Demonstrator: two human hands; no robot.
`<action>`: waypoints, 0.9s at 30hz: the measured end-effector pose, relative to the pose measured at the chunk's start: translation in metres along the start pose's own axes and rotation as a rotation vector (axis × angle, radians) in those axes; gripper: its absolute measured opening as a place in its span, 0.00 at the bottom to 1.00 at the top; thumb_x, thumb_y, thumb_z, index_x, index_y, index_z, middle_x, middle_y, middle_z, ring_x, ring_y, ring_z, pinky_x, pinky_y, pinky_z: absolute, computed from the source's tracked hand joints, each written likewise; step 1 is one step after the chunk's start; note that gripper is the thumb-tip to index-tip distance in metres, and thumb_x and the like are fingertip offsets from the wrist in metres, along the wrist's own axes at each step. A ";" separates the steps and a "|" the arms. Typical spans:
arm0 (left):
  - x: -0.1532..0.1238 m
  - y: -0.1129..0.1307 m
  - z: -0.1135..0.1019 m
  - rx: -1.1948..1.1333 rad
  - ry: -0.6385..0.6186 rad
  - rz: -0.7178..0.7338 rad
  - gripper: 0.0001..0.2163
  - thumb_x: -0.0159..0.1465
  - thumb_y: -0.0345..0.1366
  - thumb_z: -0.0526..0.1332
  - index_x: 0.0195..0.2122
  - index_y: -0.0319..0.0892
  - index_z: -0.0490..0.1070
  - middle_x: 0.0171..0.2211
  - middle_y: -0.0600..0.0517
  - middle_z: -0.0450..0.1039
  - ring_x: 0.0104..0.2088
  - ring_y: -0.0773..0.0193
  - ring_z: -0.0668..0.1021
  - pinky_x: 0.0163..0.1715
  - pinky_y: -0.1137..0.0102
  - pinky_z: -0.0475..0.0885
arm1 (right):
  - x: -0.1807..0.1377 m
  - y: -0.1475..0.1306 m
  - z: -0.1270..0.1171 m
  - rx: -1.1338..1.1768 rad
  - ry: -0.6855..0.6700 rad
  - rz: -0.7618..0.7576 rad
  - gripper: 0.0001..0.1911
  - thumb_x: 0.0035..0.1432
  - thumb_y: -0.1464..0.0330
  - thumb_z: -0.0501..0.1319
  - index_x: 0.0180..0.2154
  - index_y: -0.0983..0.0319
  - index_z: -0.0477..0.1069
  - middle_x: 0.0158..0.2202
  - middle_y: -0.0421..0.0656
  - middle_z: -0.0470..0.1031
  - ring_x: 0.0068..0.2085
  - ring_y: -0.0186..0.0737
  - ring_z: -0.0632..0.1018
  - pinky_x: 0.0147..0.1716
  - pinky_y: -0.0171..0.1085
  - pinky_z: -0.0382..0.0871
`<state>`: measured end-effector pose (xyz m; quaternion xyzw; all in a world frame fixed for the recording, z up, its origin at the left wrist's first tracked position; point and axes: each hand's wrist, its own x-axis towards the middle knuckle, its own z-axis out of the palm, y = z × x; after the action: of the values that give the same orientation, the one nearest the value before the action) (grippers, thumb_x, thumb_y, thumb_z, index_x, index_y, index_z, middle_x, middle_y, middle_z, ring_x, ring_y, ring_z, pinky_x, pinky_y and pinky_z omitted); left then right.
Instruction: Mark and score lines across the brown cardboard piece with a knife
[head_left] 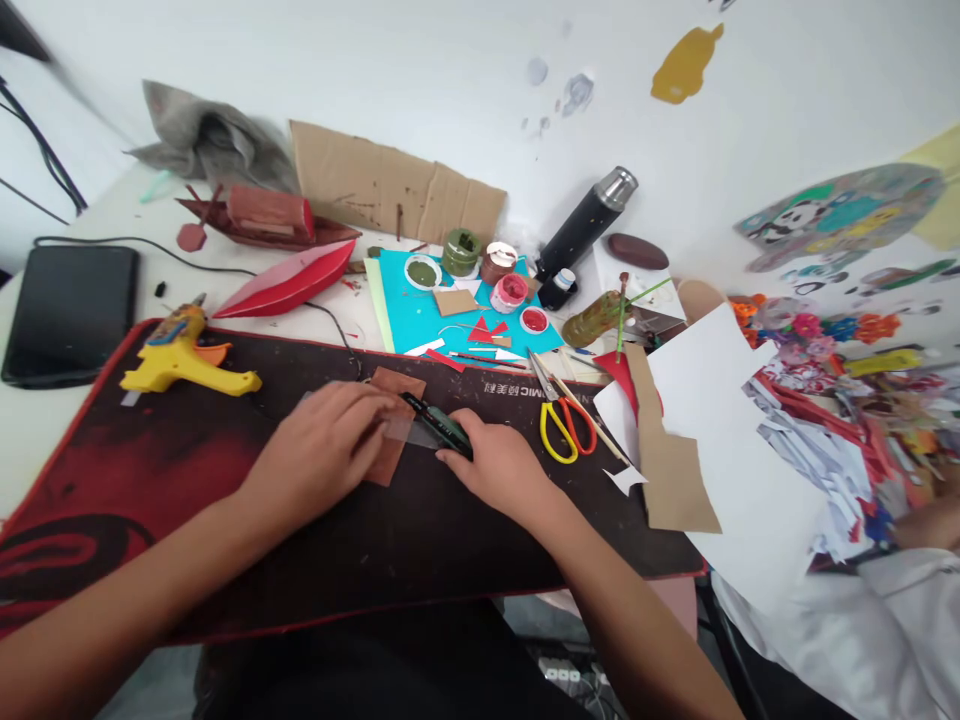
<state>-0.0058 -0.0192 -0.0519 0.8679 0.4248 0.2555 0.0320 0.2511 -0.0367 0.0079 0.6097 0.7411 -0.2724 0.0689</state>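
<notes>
My right hand is closed round a dark green utility knife, its front end pointing up and left. The knife's tip is over a brown painted piece of cardboard on the mat. A clear plastic ruler lies across this cardboard. My left hand presses down on the ruler and cardboard with its fingers bent and close together. Part of the cardboard is hidden beneath that hand. Whether the blade touches the cardboard, I cannot tell.
A black-and-red mat covers the desk's front. Left lies a yellow glue gun; behind are a brown model boat and a red boat-shaped piece. Paint jars, scissors and cardboard lie right. Someone's sleeve shows far right.
</notes>
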 end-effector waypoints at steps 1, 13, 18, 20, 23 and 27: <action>0.005 -0.008 -0.004 -0.018 -0.007 -0.035 0.12 0.80 0.38 0.56 0.55 0.42 0.78 0.53 0.42 0.84 0.54 0.51 0.82 0.58 0.57 0.77 | -0.001 0.000 0.001 -0.002 -0.001 0.001 0.24 0.77 0.59 0.66 0.67 0.61 0.73 0.48 0.53 0.90 0.49 0.58 0.89 0.44 0.44 0.73; 0.057 -0.058 -0.010 -0.185 -0.446 0.062 0.21 0.72 0.42 0.58 0.63 0.46 0.79 0.61 0.44 0.82 0.63 0.46 0.77 0.68 0.50 0.73 | -0.033 0.036 0.019 0.027 0.008 0.057 0.21 0.75 0.60 0.69 0.63 0.59 0.74 0.46 0.50 0.89 0.46 0.55 0.88 0.40 0.40 0.64; 0.057 -0.054 -0.006 -0.138 -0.484 0.017 0.22 0.70 0.44 0.60 0.63 0.47 0.78 0.60 0.43 0.81 0.61 0.45 0.78 0.66 0.50 0.72 | -0.046 0.046 0.025 0.052 0.037 0.070 0.20 0.74 0.61 0.69 0.62 0.59 0.75 0.43 0.48 0.89 0.44 0.54 0.88 0.38 0.39 0.61; 0.057 -0.052 -0.006 -0.127 -0.491 -0.022 0.23 0.69 0.45 0.63 0.64 0.48 0.78 0.58 0.44 0.81 0.60 0.45 0.78 0.65 0.51 0.73 | -0.048 0.047 0.026 0.082 0.049 0.059 0.19 0.74 0.62 0.70 0.62 0.59 0.75 0.43 0.47 0.89 0.43 0.53 0.88 0.38 0.39 0.62; 0.055 -0.049 -0.005 -0.068 -0.491 -0.109 0.26 0.67 0.45 0.64 0.66 0.47 0.77 0.55 0.43 0.81 0.59 0.45 0.80 0.64 0.52 0.74 | -0.051 0.047 0.026 0.119 0.058 0.046 0.19 0.74 0.62 0.69 0.61 0.59 0.75 0.43 0.47 0.89 0.44 0.53 0.88 0.39 0.39 0.64; 0.046 -0.046 -0.003 0.048 -0.436 -0.241 0.26 0.68 0.46 0.63 0.65 0.45 0.75 0.56 0.41 0.82 0.57 0.43 0.83 0.61 0.52 0.78 | -0.054 0.051 0.025 0.118 0.056 0.047 0.18 0.74 0.63 0.69 0.60 0.59 0.76 0.44 0.47 0.89 0.45 0.54 0.89 0.40 0.39 0.66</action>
<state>-0.0168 0.0446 -0.0426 0.8462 0.5140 0.0467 0.1326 0.3062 -0.0899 -0.0058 0.6376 0.7107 -0.2967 0.0183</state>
